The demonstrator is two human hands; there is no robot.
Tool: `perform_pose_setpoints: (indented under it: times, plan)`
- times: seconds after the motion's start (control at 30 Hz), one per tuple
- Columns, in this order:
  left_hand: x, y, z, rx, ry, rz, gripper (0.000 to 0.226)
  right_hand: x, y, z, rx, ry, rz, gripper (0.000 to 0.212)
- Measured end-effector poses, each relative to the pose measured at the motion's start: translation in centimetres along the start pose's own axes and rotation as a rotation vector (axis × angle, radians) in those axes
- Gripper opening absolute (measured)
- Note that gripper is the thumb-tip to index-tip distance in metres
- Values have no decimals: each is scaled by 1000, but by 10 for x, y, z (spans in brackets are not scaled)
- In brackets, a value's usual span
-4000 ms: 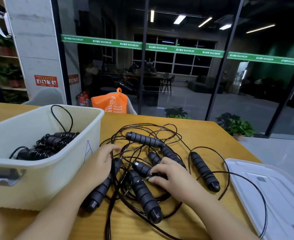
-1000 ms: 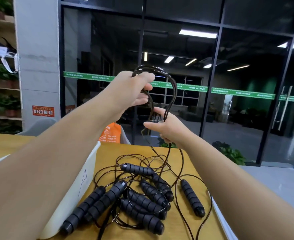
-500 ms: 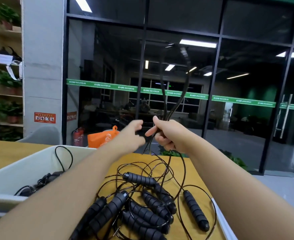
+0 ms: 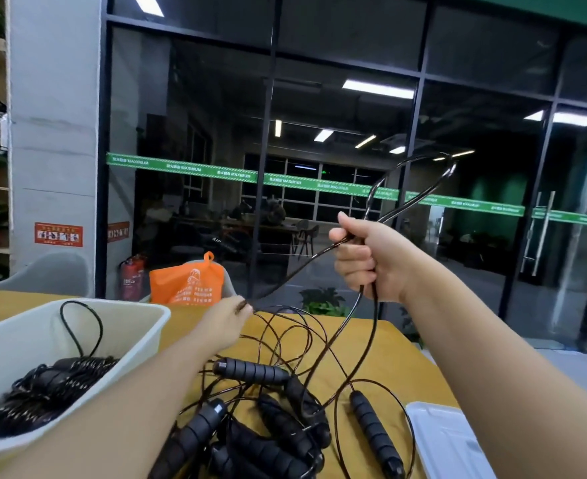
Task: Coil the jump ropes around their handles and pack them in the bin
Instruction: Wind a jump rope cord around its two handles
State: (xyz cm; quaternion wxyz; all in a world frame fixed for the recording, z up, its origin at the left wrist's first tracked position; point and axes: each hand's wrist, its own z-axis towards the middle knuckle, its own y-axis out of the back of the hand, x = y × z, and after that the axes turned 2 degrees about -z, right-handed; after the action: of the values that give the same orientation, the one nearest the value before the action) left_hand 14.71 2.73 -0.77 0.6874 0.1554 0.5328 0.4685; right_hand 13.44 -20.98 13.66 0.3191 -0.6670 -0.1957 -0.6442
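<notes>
A tangle of black jump ropes with several ribbed black handles [image 4: 250, 371] lies on the yellow table [image 4: 388, 361]. My right hand [image 4: 364, 257] is raised above the pile and grips a doubled black cord [image 4: 406, 198], whose loop sticks up to the right. Lower down, my left hand [image 4: 226, 319] pinches the same cord where it runs towards the pile. The cream bin [image 4: 136, 326] at the left holds coiled ropes [image 4: 40, 388].
A white lid [image 4: 447, 440] lies at the table's right front. An orange bag [image 4: 185, 281] sits on a chair behind the table, near a red fire extinguisher [image 4: 129, 278]. Glass walls stand beyond, with shelves of plants at the far left.
My right hand has risen to the right and closed round the cord. My left hand has dropped and moved apart from it, drawing the cord out between them.
</notes>
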Motion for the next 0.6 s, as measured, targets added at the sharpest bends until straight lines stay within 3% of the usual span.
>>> perform_pose_setpoints:
  times: [0.07, 0.13, 0.23, 0.33, 0.4, 0.5, 0.6]
  plan:
    - [-6, 9, 8, -56, -16, -92, 30, -5, 10, 2, -72, 8, -48, 39]
    - [-22, 23, 15, -150, 3, -376, 38, -13, 20, 7, -156, 7, -118, 34]
    - [-50, 51, 19, -138, 17, -762, 37, -27, 29, 18, -232, -10, -221, 27]
    - [-74, 79, 14, -103, -137, -749, 34, -40, 30, 31, -251, -6, -259, 30]
    - [-88, 92, 7, -43, -253, -592, 30, -46, 27, 38, -236, -16, -268, 31]
    - [-110, 104, -1, -89, -398, -431, 26, -52, 22, 40, -196, -44, -275, 27]
    - [-135, 109, -12, -52, -459, -488, 18, -58, 19, 39, -108, -17, -410, 29]
